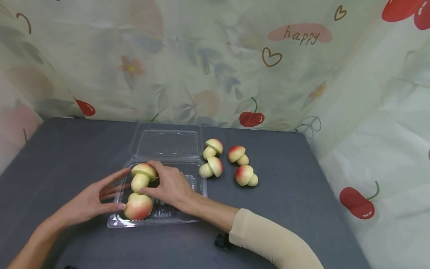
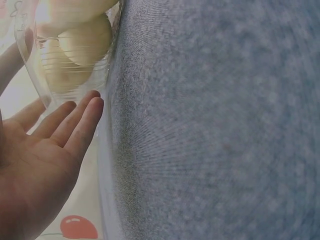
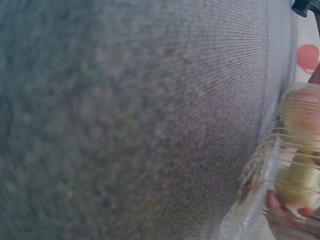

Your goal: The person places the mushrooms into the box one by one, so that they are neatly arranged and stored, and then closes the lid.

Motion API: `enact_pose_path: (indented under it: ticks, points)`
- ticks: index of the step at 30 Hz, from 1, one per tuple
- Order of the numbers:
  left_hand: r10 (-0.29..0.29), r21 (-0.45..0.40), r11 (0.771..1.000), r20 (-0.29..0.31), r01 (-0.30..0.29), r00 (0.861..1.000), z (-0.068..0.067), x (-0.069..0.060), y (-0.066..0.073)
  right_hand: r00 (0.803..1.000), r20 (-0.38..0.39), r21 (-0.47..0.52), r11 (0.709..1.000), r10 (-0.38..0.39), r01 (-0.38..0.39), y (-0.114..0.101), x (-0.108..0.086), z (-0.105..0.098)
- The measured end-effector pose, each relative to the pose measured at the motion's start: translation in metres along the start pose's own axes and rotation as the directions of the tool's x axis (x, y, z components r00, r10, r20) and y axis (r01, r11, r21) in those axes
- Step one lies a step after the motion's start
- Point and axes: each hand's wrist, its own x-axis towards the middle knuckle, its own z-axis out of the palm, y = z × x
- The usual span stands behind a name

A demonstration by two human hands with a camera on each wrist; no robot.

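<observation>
A clear plastic clamshell box (image 1: 181, 220) lies with its lid folded back. In its left part sit two pale-yellow mushrooms with red-blushed caps. My right hand (image 1: 173, 185) holds the farther mushroom (image 1: 140, 181), index finger at its cap and thumb by its stem. The nearer mushroom (image 1: 138, 207) lies just below it, cap toward me. To the left of the box, my left hand (image 1: 85, 203) has its fingers spread, thumb tip at the nearer mushroom's side. In the left wrist view, the left hand's fingers (image 2: 82, 125) stretch straight beside the box wall (image 2: 75, 65).
Right of the box lie several more mushrooms, among them one by the lid (image 1: 213, 148) and one farther right (image 1: 246, 175). The clear lid (image 1: 168, 144) rests flat behind the box. A small black object (image 1: 221, 241) shows near the right sleeve. A printed curtain (image 1: 208, 56) hangs behind the dark table.
</observation>
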Motion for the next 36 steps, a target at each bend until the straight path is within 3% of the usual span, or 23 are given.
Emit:
enact_pose_path:
  ticks: [13,36]
  points:
    - [-0.004,-0.031,1.000,0.012,0.005,1.000,0.0004,0.0005,-0.0009,0.994,0.083,0.030,0.997,0.073,-0.076,-0.0006,0.0006,-0.0041]
    - [-0.004,-0.037,0.999,0.000,0.004,1.000,0.0036,0.0006,0.0016,0.996,0.075,-0.032,0.998,0.053,-0.050,0.0055,-0.0055,-0.0095]
